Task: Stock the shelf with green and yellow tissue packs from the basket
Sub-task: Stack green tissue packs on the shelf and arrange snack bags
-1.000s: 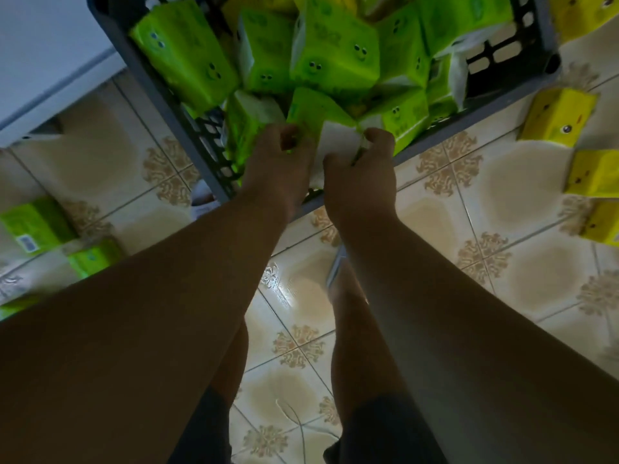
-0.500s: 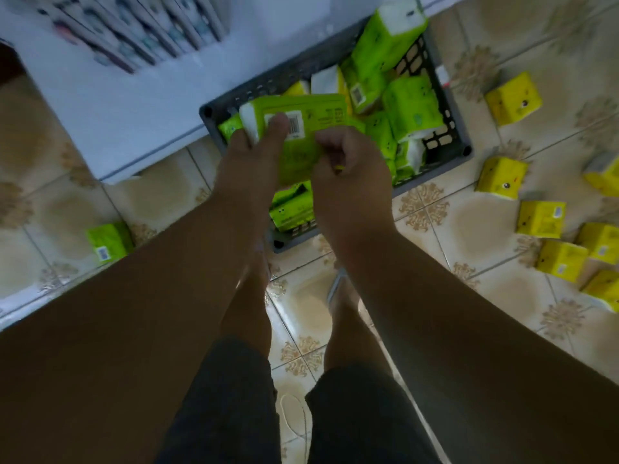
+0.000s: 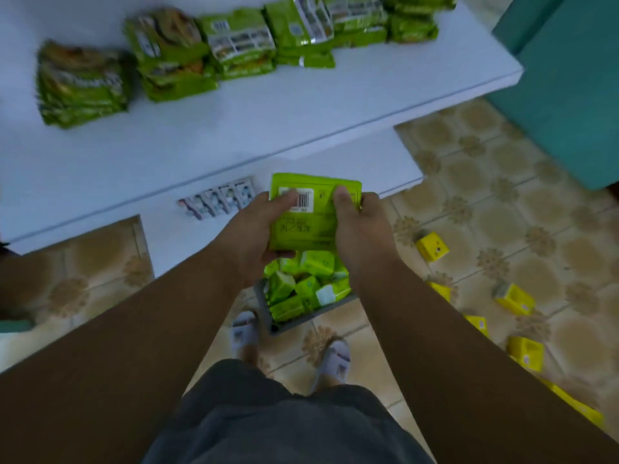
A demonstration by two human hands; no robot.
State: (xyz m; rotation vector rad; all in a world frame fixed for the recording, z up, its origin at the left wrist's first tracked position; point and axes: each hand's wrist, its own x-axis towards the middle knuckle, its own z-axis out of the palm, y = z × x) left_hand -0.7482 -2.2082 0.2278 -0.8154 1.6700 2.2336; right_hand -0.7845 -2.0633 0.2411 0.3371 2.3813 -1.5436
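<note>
holding one green tissue pack (image 3: 310,217) up between both hands, the person stands over the basket (image 3: 268,316) with the white shelf (image 3: 234,128) just ahead. the left hand (image 3: 259,229) has its grip curled round the pack's left edge, thumb lying on the barcode label; the right hand (image 3: 360,229) has its grip on the right edge, thumb on top. the pack hangs in the air above the basket, not yet over the shelf. i judge the soft wrapper could slip or buckle if one hand lets go early, dropping it among the yellow packs (image 3: 432,246) scattered on the floor. reaching forward, it might also knock the stacked green packs (image 3: 174,58) already on the shelf.
</note>
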